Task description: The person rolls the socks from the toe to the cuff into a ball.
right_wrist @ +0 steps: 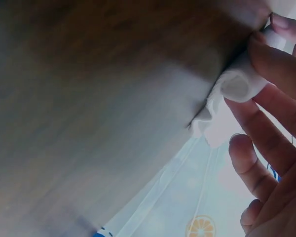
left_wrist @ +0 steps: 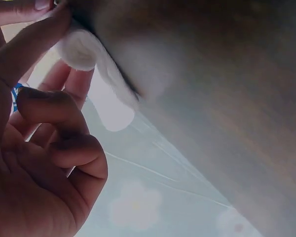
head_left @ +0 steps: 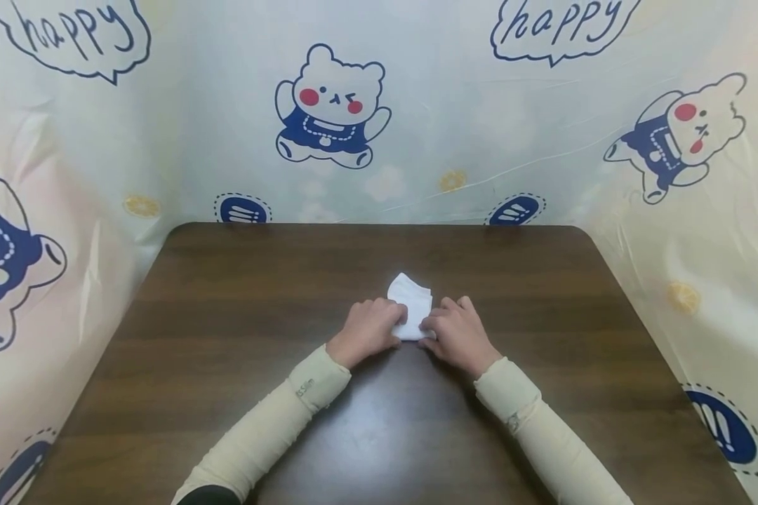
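A small piece of white cloth (head_left: 410,298) lies on the table, its near edge turned over into a roll. That roll (left_wrist: 79,49) shows at the left hand's fingertips in the left wrist view, and its round open end (right_wrist: 235,85) faces the right wrist camera. My left hand (head_left: 369,328) pinches the left end of the roll between thumb and fingers, its other fingers curled. At the right end, my right hand (head_left: 461,334) pinches the roll the same way, with its outer fingers loosely bent. The far part of the cloth stays flat. Whether it is a sock or a plain cloth I cannot tell.
The dark brown wooden table (head_left: 227,294) has rounded far corners. A pale curtain (head_left: 429,140) printed with bears hangs behind it and along both sides. Light-coloured sleeves (head_left: 259,442) cover both forearms.
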The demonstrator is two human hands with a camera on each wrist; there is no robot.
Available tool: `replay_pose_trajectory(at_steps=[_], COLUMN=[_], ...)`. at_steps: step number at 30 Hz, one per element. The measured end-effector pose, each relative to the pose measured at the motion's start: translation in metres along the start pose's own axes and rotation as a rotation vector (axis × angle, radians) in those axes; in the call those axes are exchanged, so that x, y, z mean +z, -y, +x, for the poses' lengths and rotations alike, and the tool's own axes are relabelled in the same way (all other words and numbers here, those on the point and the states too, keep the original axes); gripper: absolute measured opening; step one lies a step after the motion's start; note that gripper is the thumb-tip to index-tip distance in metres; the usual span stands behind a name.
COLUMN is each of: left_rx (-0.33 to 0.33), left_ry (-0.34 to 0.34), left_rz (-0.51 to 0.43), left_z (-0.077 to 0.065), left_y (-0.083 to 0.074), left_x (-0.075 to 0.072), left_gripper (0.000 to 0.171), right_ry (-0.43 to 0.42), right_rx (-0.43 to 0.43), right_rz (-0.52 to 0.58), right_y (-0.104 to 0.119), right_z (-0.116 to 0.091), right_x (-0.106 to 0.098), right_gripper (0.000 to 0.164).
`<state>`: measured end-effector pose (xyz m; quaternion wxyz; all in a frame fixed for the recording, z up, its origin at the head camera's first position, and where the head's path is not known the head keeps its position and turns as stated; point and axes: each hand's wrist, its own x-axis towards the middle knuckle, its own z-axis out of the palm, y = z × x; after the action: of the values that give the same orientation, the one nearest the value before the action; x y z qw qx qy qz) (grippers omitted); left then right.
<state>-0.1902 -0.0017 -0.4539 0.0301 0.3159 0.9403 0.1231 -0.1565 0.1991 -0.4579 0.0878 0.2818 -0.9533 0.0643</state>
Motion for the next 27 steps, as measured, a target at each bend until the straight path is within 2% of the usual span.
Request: replay_pose_trajectory(at_steps=[5,8,12,15,20,27], left_rx=[0.002,-0.009,-0.046,-0.074,-0.114,-0.152], left_ry=[-0.006,0.004,0.032,0.060,0.065,0.086], left_rz=[0.004,-0.018,-0.095,-0.161,-0.224,-0.269], left_z=[-0.001,-0.003,-0.005,-0.007,-0.007,-0.004], left_y=[0.000,-0.001,0.000,0.002,0.003,0.005], left_x=[0.001,-0.001,-0.004,-0.006,-0.010,-0.012], left_gripper=[0.017,0.011,0.004,0.005,0.010,0.011], right_ry=[0.006,0.024,0.024,0.027,0.054,0.078], right_rx=[0.016,0.046,0.091,0.144,0.231,0.275], right_rz=[-0.001,0.038,0.132,0.221,0.336,0.301], right_y=[0.001,0.001,0.000,-0.002,-0.003,0.002], right_z=[0.001,0.001,0.000,-0.001,-0.002,0.002], right_x=[0.001,0.002,0.004,0.005,0.004,-0.002], right_gripper=[0.021,0.019,0.017,0.019,0.020,0.012])
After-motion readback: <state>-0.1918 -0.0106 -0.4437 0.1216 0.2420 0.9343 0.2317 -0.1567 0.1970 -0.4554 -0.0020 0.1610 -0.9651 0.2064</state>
